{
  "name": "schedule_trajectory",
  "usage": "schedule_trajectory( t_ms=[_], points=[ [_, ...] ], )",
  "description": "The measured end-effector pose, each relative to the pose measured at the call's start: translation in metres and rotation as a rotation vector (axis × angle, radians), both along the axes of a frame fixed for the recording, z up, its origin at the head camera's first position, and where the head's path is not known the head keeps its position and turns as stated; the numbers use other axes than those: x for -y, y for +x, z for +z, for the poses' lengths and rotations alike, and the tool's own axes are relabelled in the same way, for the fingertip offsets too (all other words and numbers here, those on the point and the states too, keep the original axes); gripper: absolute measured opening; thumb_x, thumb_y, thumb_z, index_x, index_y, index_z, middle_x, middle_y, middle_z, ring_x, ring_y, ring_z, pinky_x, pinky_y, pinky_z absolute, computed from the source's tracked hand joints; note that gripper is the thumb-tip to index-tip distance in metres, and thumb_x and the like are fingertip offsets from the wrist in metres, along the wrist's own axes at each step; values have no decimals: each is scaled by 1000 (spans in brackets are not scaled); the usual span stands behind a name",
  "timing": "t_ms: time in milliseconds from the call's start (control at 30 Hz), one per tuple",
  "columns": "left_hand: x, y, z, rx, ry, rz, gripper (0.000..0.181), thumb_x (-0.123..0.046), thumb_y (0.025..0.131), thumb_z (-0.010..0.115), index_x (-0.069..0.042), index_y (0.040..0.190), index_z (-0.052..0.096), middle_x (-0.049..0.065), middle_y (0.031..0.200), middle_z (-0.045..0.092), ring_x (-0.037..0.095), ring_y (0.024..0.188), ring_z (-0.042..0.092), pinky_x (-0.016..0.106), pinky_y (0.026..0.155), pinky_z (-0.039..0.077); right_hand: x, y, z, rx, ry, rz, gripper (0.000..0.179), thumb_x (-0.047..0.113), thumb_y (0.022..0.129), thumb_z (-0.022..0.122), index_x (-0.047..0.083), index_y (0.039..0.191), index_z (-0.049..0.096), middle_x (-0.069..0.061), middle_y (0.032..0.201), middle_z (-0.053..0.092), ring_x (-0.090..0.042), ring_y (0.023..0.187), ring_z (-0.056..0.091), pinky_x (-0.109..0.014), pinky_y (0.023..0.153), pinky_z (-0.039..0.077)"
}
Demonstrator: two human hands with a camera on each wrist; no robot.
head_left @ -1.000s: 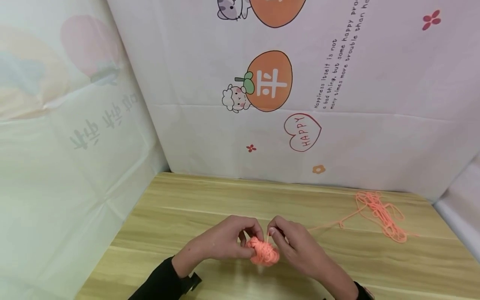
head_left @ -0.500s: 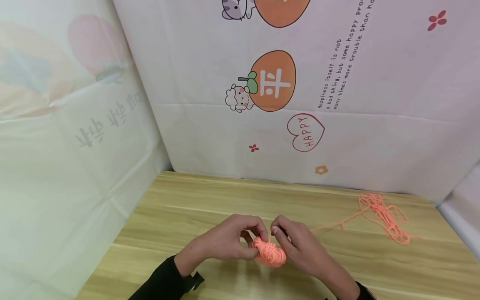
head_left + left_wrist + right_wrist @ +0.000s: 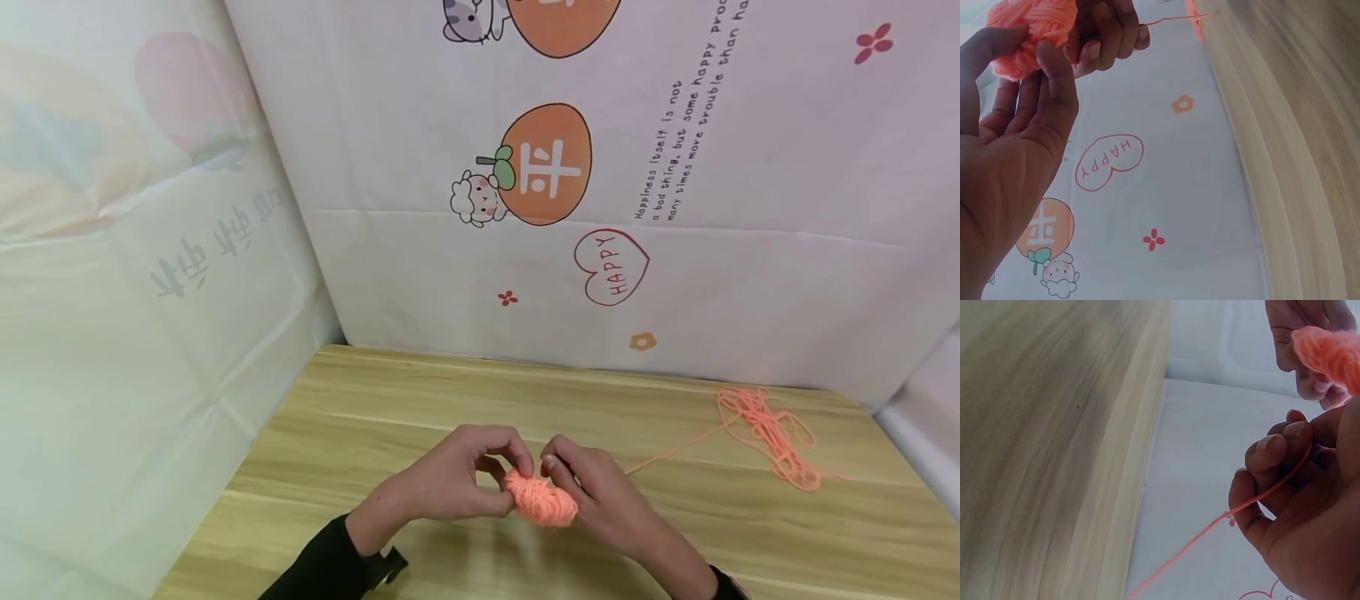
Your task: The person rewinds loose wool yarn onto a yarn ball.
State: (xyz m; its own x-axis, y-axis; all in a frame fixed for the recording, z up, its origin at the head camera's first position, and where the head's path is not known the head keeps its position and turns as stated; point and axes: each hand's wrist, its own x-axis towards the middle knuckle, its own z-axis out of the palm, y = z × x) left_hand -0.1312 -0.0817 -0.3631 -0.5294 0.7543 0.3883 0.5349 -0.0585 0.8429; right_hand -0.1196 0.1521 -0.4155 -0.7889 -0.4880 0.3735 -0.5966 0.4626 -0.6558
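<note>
both hands around yarn ball

yarn ball between both hands, loose yarn far right on table

I see a salmon-orange yarn ball and a loose tangle of the same colour, far right. The table is light wood grain. The backdrop is white, printed with orange fruit, a red "HAPPY" heart, red flowers and black text. The sleeve is black.
</note>
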Motion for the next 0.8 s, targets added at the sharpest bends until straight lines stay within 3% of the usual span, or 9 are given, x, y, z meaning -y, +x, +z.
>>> schedule_trajectory(
  t_ms=[233, 400, 633, 800],
  points=[
    [0, 0, -1, -19, 82, 23, 28, 14, 78, 64, -6, 96, 59, 6, 95, 61, 14, 89, 59, 34, 67, 57, 3, -2, -3, 13, -22, 34, 15, 21, 104, 48, 30, 93, 55, 15, 72, 53, -2, 60, 48, -22, 50, 45],
    [0, -2, -2, -27, 120, 83, 29, 15, 77, 65, -6, 96, 59, 6, 94, 60, 14, 85, 57, 34, 66, 57, 4, -1, -6, 3, -29, 47, 14, 18, 100, 55, 31, 95, 57, 15, 78, 56, -3, 68, 51, -24, 56, 48],
    [-1, -4, -3, -24, 189, 164, 31, 16, 77, 65, -6, 98, 58, 7, 94, 59, 16, 82, 57, 35, 65, 57, 6, 0, -10, -69, -29, 71, 22, 10, 103, 48, 27, 111, 61, 14, 82, 56, -3, 72, 51, -24, 63, 50],
    [-1, -5, -2, -34, 211, 225, 29, 16, 77, 65, -4, 98, 57, 8, 94, 59, 18, 82, 58, 38, 66, 58, 10, 3, -10, -77, -17, 50, 20, 11, 103, 46, 26, 100, 58, 14, 77, 54, -2, 68, 51, -23, 61, 50]
  ],
)
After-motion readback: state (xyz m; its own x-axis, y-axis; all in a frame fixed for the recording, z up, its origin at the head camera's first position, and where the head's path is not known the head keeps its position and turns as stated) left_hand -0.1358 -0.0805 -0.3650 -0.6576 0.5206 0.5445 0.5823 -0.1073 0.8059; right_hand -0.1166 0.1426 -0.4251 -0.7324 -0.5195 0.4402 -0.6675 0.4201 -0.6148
